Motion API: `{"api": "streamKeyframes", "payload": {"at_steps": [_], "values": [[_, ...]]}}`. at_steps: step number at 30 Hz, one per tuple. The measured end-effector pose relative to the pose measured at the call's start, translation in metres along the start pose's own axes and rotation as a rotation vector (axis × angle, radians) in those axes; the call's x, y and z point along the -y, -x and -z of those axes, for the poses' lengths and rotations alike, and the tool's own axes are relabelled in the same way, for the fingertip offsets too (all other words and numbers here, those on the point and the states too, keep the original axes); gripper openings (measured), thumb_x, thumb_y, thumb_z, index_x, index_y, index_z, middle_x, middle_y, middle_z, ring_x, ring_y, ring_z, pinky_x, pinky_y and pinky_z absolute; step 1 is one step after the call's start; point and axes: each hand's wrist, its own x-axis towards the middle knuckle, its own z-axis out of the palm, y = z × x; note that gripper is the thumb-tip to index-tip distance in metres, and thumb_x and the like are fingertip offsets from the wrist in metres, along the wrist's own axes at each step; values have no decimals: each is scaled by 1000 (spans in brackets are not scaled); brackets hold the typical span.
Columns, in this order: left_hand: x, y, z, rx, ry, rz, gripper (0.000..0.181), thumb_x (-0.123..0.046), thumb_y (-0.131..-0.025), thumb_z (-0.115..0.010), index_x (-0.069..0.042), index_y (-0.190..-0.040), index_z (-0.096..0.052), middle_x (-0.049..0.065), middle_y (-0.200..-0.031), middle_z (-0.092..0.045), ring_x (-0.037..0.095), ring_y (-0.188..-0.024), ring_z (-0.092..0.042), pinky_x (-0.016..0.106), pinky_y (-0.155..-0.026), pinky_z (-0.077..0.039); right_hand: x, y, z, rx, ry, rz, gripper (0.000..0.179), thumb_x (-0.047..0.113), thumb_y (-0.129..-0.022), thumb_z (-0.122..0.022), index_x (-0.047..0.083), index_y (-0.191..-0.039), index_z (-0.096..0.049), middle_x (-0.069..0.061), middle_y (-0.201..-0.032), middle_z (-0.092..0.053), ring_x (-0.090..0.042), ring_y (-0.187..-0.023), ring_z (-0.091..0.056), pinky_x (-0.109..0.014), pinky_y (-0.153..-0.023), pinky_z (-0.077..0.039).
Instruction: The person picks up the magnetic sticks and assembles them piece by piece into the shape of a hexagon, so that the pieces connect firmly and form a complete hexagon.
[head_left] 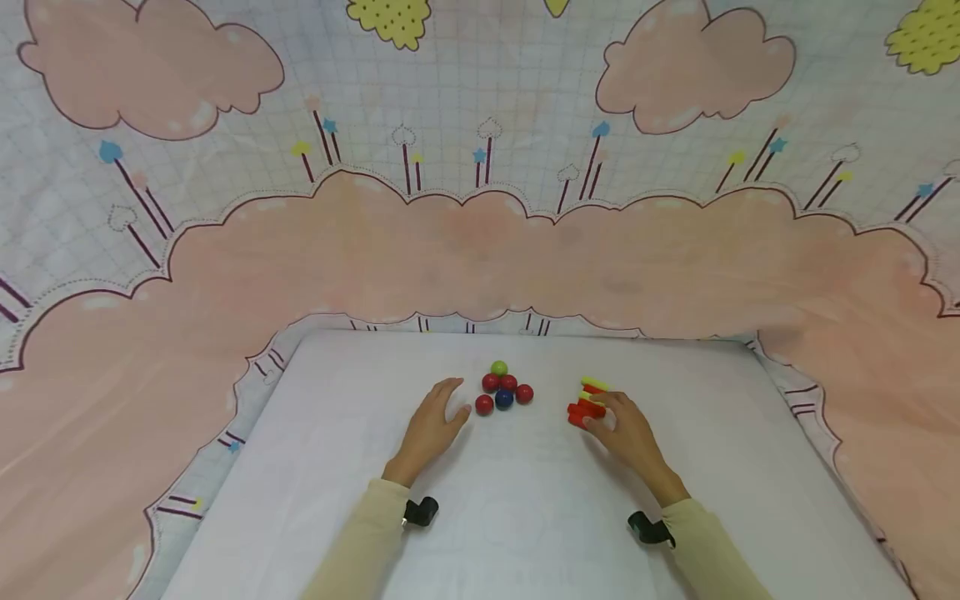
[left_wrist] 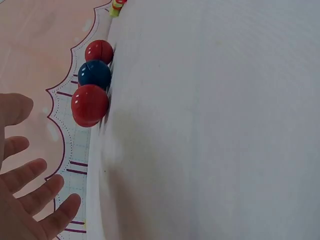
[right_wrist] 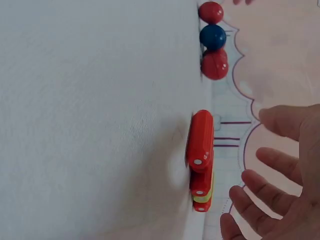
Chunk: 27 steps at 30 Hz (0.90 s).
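Several red balls point(head_left: 525, 394), one dark blue ball point(head_left: 504, 398) and one green ball point(head_left: 498, 367) lie grouped on the white table. My left hand point(head_left: 429, 431) is just left of that group, fingers spread and holding nothing; the left wrist view shows the hand point(left_wrist: 32, 195) apart from the balls. To the right lies a row of short red and yellow sticks point(head_left: 577, 414). Over their right side is my right hand point(head_left: 628, 435), partly hiding them. In the right wrist view its fingers are spread beside the red stick point(right_wrist: 201, 137), with nothing held.
A white sheet covers the table point(head_left: 495, 517). Behind and at the sides hangs a patterned cloth point(head_left: 480, 258) with pink clouds. Dark wrist cameras sit on both wrists, the left camera point(head_left: 422, 512) and the right camera point(head_left: 649, 528).
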Motion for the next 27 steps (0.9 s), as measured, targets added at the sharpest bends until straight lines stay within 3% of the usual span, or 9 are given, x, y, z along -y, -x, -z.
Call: {"api": "streamKeyframes", "payload": {"at_steps": [5,10,27], "values": [[-2,-3,-6,3,36,25,50,-26,-96,-62,-14,-142,-50,9,-147,-50,30,-138,-45,48,-113,-36,4,1,-2,-27,-4,-50,35,21,-88,-72,6,-119,-67,-16,-120,-64,-34,-105,-60,-47,-87,-51],[-3,-8,-11,11,60,18,48,-22,-93,-65,-13,-139,-53,11,-143,-53,32,-133,-50,49,-111,-39,3,2,-5,-32,11,-82,33,20,-85,-75,6,-114,-70,-13,-107,-66,-24,-84,-55,-29,-67,-42],[-5,-14,-21,91,81,27,41,-20,-92,-68,-8,-130,-61,13,-131,-62,30,-122,-58,48,-104,-44,3,0,-11,-18,66,-97,24,12,-79,-78,4,-102,-72,-8,-89,-65,-20,-78,-56,-31,-68,-44]]}}
